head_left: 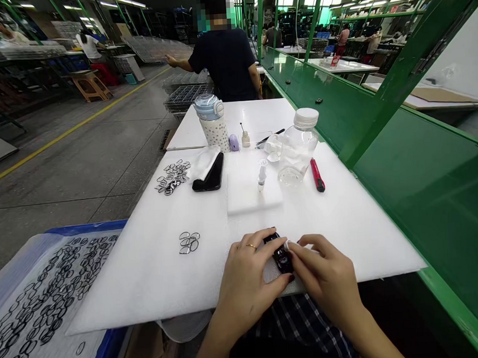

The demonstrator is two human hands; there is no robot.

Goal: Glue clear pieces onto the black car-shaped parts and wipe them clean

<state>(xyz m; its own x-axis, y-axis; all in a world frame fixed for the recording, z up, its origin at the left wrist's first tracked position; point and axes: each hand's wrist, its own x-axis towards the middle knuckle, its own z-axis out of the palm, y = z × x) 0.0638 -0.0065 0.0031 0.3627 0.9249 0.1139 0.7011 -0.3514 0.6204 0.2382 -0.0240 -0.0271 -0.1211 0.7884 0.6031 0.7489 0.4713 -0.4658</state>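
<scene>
Near the front edge of the white foam-covered table, my left hand (251, 278) grips a small, glossy black part (283, 258) between thumb and fingers. The part is elongated and lies tilted, partly covered by the fingers. At its right side, my right hand (329, 273) pinches a small white piece (287, 245), perhaps cloth or tissue, against the part. Most of that white piece is hidden by the fingertips. To the left of my hands lie several thin black rings (189, 242). Ahead is a white foam block (243, 192) with a small clear vial (261, 178) on it.
A pile of black rings (173, 177), a phone (210, 175), a patterned bottle (214, 127), a clear jar (297, 148) and a red cutter (317, 175) stand or lie farther back. A blue-edged tray (98, 339) is at left, a green conveyor (324, 117) at right. A person (227, 61) is ahead.
</scene>
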